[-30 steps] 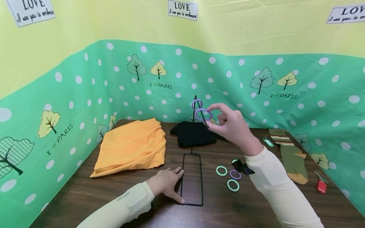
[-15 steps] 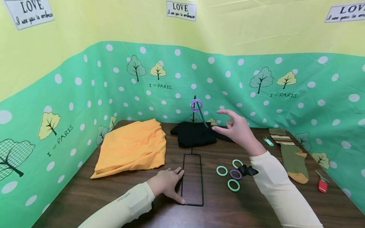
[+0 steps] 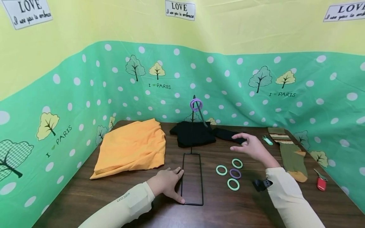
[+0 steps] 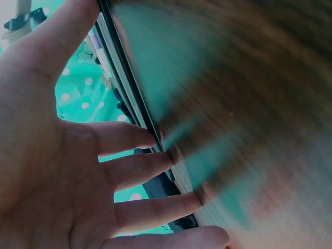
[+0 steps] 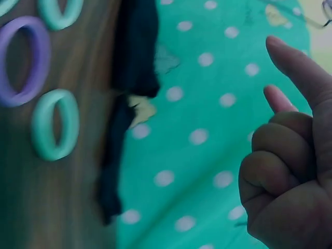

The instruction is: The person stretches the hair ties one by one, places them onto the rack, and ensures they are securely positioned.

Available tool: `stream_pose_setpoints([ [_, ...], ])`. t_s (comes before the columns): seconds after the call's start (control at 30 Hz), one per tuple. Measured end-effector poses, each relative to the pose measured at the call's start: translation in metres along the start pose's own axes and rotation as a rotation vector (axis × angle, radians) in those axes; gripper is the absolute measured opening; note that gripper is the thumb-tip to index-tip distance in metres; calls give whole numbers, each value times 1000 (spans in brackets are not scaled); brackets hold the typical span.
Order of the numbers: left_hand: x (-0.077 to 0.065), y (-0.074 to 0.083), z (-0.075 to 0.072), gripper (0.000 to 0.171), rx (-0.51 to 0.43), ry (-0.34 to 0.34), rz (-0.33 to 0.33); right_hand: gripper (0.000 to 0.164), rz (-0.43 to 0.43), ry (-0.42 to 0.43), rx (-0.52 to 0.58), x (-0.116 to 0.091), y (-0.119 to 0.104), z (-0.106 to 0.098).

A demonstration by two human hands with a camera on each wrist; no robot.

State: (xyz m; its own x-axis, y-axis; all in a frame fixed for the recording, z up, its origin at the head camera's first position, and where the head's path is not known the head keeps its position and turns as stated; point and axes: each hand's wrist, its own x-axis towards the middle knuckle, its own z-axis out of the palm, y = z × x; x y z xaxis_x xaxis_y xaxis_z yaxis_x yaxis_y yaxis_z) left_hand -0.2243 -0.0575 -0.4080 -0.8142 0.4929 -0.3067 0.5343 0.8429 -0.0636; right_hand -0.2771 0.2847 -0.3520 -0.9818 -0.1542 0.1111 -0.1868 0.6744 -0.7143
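In the head view a black wire stand [image 3: 201, 180] rises from a flat rectangular base, and a sloping arm comes down from its top. Two purple rings [image 3: 201, 106] hang near that top. My left hand [image 3: 164, 183] rests on the base's left side, fingers spread and thumb at the near corner; the left wrist view shows the fingertips [image 4: 148, 137] along the black bar. My right hand [image 3: 252, 147] is above the table, holding nothing, thumb and index finger apart, other fingers curled. Beneath it lie a purple ring [image 3: 240, 176] and several green rings, one nearest me [image 3: 233, 190].
An orange cloth [image 3: 131, 148] lies on the left of the table [image 3: 159, 215]. Black clothing [image 3: 196, 136] lies behind the stand. On the right are an olive sock [image 3: 292, 158], a green tag [image 3: 267, 141] and a red-tagged key [image 3: 321, 183]. A patterned curtain [image 3: 182, 69] encloses the back and sides.
My right hand lets go of the second purple ring, which slides up against the first near the stand's top. The hand then moves right and down, towards me. My left hand stays put.
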Motion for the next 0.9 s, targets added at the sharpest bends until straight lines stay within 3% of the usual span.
stream_pose_setpoints([
  [0.23,-1,1,1,109,0,11,0,54,90,-78,40,-7,43,7],
  [0.4,-1,1,2,109,-4,11,-2,55,97,-114,45,-9,63,14],
  [0.9,-1,1,-1,109,-5,7,-6,54,76,-237,-55,-3,94,23],
])
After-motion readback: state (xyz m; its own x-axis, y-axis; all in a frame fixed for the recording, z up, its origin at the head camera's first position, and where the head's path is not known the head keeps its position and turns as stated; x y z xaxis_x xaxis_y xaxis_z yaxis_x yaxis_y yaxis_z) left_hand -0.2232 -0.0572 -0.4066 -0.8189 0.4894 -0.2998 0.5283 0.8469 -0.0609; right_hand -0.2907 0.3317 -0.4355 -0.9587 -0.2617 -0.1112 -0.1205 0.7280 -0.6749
